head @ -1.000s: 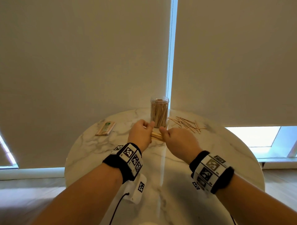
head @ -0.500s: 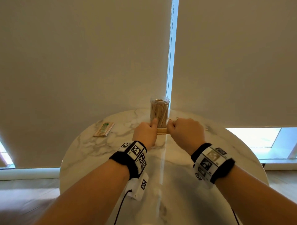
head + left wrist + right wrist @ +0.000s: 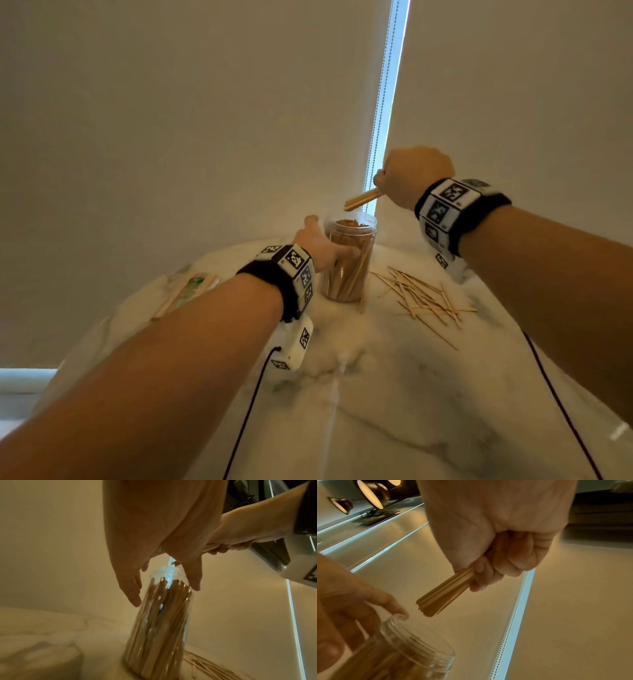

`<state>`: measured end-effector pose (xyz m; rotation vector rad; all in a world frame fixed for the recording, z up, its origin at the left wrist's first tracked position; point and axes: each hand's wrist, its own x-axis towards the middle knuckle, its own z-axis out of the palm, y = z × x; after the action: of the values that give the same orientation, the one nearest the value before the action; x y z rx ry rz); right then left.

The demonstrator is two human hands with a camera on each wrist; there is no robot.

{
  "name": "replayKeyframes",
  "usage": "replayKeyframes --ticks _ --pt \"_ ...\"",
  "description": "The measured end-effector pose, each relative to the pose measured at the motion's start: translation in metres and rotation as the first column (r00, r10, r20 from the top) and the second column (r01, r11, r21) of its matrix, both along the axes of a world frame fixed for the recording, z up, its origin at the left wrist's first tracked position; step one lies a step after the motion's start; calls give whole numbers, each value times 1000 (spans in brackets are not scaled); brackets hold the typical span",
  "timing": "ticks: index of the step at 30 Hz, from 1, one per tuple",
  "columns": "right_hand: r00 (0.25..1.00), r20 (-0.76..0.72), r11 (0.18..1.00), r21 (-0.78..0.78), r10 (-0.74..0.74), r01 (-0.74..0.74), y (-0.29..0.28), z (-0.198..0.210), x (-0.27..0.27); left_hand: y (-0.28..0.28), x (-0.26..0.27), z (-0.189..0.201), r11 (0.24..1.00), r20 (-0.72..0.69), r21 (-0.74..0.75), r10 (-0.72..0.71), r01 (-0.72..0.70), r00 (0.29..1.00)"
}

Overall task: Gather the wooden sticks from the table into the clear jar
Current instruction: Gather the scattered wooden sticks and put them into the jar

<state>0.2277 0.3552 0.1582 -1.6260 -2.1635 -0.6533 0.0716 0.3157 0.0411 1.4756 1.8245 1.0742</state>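
The clear jar stands at the back of the marble table, packed with upright wooden sticks. My left hand holds it from the left, thumb across the front and fingers behind the rim. In the left wrist view the jar sits between thumb and fingers of that hand. My right hand is raised above and to the right of the jar mouth. It grips a bundle of sticks that slants down toward the opening. The right wrist view shows the bundle just above the jar.
A loose pile of sticks lies on the table to the right of the jar. A wrapped packet with a green label lies at the left edge. Roller blinds hang right behind the table. Black cables run from both wrists.
Both hands held the bundle low in front of the jar. Now my right hand alone has lifted it above the jar mouth, and my left hand has moved onto the jar.
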Motion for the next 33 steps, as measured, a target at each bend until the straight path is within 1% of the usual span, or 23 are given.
replayKeyframes --ticks 4,8,11,15,19,20,24,26,27,28,29,30,31,32,33 --pt "973 225 998 -55 49 -38 26 -12 -30 31 9 4 999 71 37 -43 40 997" --pt "938 314 986 -118 150 -118 40 -20 -46 43 10 1 996 27 50 -82 81 996" --pt "908 389 984 -148 154 -103 46 -16 -48 47 4 -2 993 -4 48 -111 111 994" --pt "890 438 986 -151 125 -65 46 -6 -47 43 3 -7 989 5 67 -135 135 991" --pt "888 384 925 -365 255 -108 41 -5 -55 42 2 -10 987 0 82 -136 136 991" --pt "888 380 921 -374 260 -110 40 -6 -57 42 2 -11 988 -7 84 -133 133 991" --pt "878 434 949 -307 201 -65 42 -23 -67 42 1 -10 988 -3 87 -130 130 991" --pt "896 381 936 -340 227 -93 45 -27 -74 43 2 -10 988 20 89 -129 127 991" --pt "918 314 922 -368 243 -118 48 -23 -76 43 1 -11 987 35 97 -130 126 991" --pt "948 199 896 -418 248 -146 51 -17 -74 43 2 -12 987 51 104 -131 125 990" --pt "972 48 861 -476 228 -179 54 -11 -72 43 2 -13 986 67 110 -132 124 989" --pt "976 -68 829 -518 205 -210 55 -7 -68 44 2 -14 986 80 113 -133 123 988" --pt "973 -126 807 -542 196 -233 57 -6 -65 44 2 -15 986 86 112 -134 124 987" --pt "971 -121 800 -550 205 -238 59 -9 -64 44 2 -15 986 85 110 -138 129 987" --pt "972 -73 805 -549 221 -224 60 -12 -64 43 2 -14 985 81 108 -144 135 986"
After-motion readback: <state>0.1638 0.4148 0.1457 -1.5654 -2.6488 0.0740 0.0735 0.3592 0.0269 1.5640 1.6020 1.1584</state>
